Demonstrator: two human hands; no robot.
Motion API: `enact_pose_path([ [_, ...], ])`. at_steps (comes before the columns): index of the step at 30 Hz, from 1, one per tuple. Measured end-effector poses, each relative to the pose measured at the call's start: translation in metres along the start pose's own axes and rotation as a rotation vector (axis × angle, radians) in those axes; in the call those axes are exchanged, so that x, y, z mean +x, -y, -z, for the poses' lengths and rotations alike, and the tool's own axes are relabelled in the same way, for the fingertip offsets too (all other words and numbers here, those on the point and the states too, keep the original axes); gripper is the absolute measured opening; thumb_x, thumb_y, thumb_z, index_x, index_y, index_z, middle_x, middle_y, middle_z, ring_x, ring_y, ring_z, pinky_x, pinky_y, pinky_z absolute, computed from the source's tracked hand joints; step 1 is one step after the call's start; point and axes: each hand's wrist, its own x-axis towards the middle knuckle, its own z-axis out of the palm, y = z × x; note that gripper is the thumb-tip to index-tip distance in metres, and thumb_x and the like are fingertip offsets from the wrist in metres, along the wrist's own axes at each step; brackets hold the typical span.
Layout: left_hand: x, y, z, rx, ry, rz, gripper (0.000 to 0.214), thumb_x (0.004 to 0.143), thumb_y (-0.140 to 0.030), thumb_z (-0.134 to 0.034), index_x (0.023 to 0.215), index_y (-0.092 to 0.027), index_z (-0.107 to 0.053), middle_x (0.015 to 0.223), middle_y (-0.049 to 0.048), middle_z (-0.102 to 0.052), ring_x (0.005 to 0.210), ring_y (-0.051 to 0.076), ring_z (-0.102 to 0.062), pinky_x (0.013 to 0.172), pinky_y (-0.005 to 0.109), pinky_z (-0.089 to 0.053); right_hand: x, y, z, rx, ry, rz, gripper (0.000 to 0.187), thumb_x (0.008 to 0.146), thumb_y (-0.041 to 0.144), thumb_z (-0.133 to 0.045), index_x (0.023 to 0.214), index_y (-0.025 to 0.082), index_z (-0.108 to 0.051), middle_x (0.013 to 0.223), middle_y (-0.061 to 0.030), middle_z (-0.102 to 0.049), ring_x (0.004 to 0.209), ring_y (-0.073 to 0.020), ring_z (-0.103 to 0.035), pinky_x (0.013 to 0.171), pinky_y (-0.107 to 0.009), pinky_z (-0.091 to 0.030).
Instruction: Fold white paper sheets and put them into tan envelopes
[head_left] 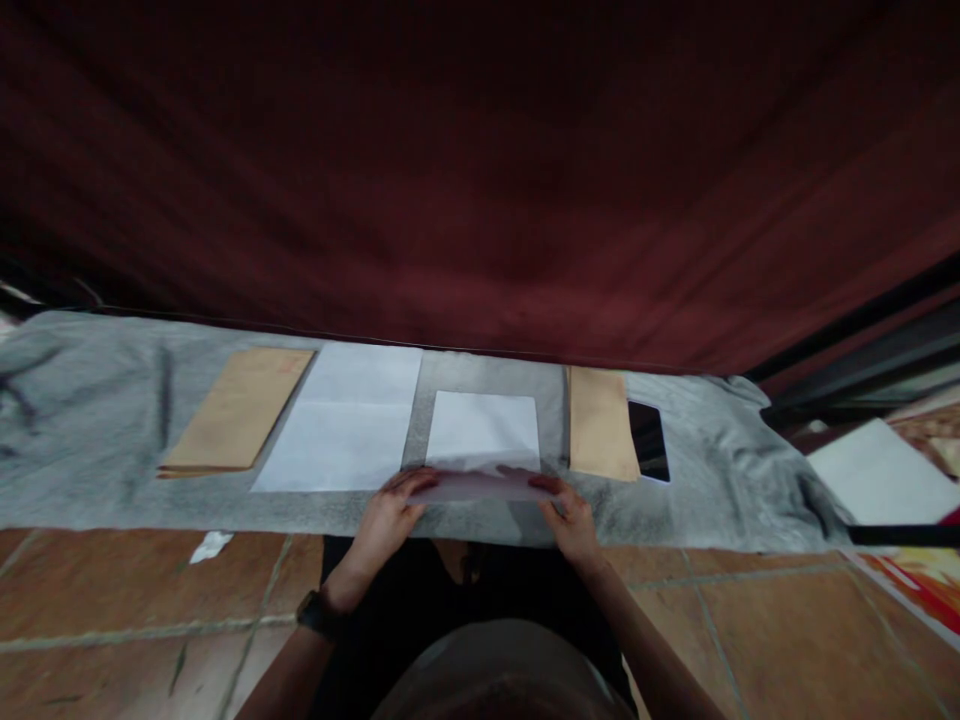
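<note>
A strip of white paper [480, 487] stretches between my two hands, low over the near part of the cloth. Its left end is pinched between thumb and fingers of my left hand [386, 520], which has a dark watch at the wrist. My right hand [574, 522] grips the right end the same way. Just beyond the strip lies a flat white sheet [484, 425]; whether the two are one folded piece I cannot tell. Left of it rests a larger white sheet [345, 415] with a crease across it.
A grey cloth [705, 440] covers the long narrow surface. Brown paper envelopes [240, 410] lie at the left, and more brown envelopes [602, 420] at the right beside a phone [649, 442]. A dark red curtain [480, 200] hangs behind. A white scrap [211, 546] is on the tiled floor.
</note>
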Motion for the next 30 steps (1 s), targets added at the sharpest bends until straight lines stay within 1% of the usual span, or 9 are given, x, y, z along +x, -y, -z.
enact_pose_path([
  [3, 0.003, 0.002, -0.002, -0.076, -0.066, 0.100, 0.034, 0.082, -0.021, -0.052, 0.111, -0.022, -0.070, 0.118, 0.0060, -0.075, 0.113, 0.022, -0.068, 0.102, 0.036, -0.052, 0.006, 0.004, -0.004, 0.009, -0.026, -0.059, 0.029, 0.098, 0.038, -0.053, 0.116, 0.024, -0.071, 0.115, -0.0074, -0.076, 0.109, -0.0240, -0.071, 0.098, -0.042, -0.057],
  [7, 0.011, -0.006, -0.003, -0.065, -0.155, 0.237, 0.027, 0.087, -0.043, -0.055, 0.096, -0.021, -0.069, 0.094, 0.0050, -0.076, 0.089, 0.023, -0.072, 0.084, 0.034, -0.055, 0.013, 0.006, -0.011, -0.033, -0.103, -0.161, 0.032, 0.098, 0.045, -0.052, 0.109, 0.023, -0.072, 0.108, -0.0080, -0.078, 0.103, -0.0254, -0.073, 0.092, -0.040, -0.058],
  [10, 0.020, -0.014, -0.003, -0.087, -0.175, 0.258, 0.032, 0.088, -0.052, -0.054, 0.086, -0.022, -0.067, 0.084, 0.0026, -0.074, 0.078, 0.021, -0.068, 0.075, 0.030, -0.052, 0.019, 0.006, -0.016, -0.044, -0.130, -0.212, 0.032, 0.097, 0.047, -0.053, 0.108, 0.022, -0.071, 0.101, -0.0075, -0.078, 0.095, -0.0249, -0.074, 0.085, -0.037, -0.059],
  [13, 0.028, -0.018, -0.002, -0.139, -0.196, 0.288, 0.036, 0.087, -0.055, -0.053, 0.079, -0.022, -0.065, 0.077, 0.0012, -0.071, 0.074, 0.019, -0.066, 0.070, 0.028, -0.049, 0.026, 0.008, -0.020, -0.011, -0.162, -0.212, 0.035, 0.097, 0.045, -0.053, 0.118, 0.021, -0.066, 0.108, -0.0078, -0.076, 0.095, -0.0231, -0.073, 0.083, -0.034, -0.059],
  [15, 0.031, -0.019, -0.003, -0.161, -0.218, 0.313, 0.037, 0.086, -0.056, -0.053, 0.079, -0.022, -0.065, 0.075, 0.0010, -0.069, 0.073, 0.019, -0.065, 0.069, 0.028, -0.048, 0.031, 0.010, -0.022, 0.012, -0.200, -0.218, 0.041, 0.097, 0.044, -0.052, 0.129, 0.021, -0.060, 0.114, -0.0087, -0.075, 0.096, -0.0223, -0.073, 0.083, -0.033, -0.058],
  [18, 0.035, -0.022, -0.006, -0.137, -0.248, 0.333, 0.037, 0.087, -0.056, -0.052, 0.081, -0.022, -0.065, 0.073, 0.0005, -0.068, 0.070, 0.018, -0.063, 0.067, 0.027, -0.046, 0.038, 0.012, -0.026, -0.005, -0.220, -0.254, 0.051, 0.097, 0.043, -0.052, 0.141, 0.019, -0.050, 0.104, -0.0078, -0.075, 0.090, -0.0221, -0.073, 0.078, -0.032, -0.058],
  [20, 0.038, -0.024, -0.008, -0.083, -0.260, 0.342, 0.036, 0.089, -0.054, -0.050, 0.083, -0.022, -0.065, 0.074, 0.0006, -0.068, 0.068, 0.018, -0.062, 0.066, 0.027, -0.045, 0.042, 0.014, -0.028, -0.055, -0.223, -0.266, 0.055, 0.097, 0.042, -0.051, 0.145, 0.017, -0.046, 0.097, -0.0072, -0.075, 0.085, -0.0224, -0.073, 0.075, -0.031, -0.057],
  [24, 0.046, -0.030, -0.010, 0.060, -0.250, 0.373, 0.029, 0.094, -0.044, -0.047, 0.089, -0.021, -0.065, 0.079, 0.0027, -0.071, 0.068, 0.018, -0.062, 0.066, 0.027, -0.043, 0.048, 0.015, -0.031, -0.176, -0.229, -0.255, 0.055, 0.098, 0.041, -0.048, 0.147, 0.015, -0.044, 0.096, -0.0082, -0.075, 0.082, -0.0228, -0.073, 0.074, -0.031, -0.056],
  [30, 0.060, -0.037, -0.012, 0.293, -0.179, 0.458, 0.027, 0.100, -0.037, -0.046, 0.099, -0.020, -0.066, 0.085, 0.0059, -0.074, 0.075, 0.020, -0.068, 0.066, 0.027, -0.040, 0.052, 0.009, -0.037, -0.327, -0.237, -0.164, 0.053, 0.100, 0.034, -0.043, 0.151, 0.017, -0.040, 0.116, -0.0134, -0.072, 0.097, -0.0251, -0.073, 0.083, -0.035, -0.057],
])
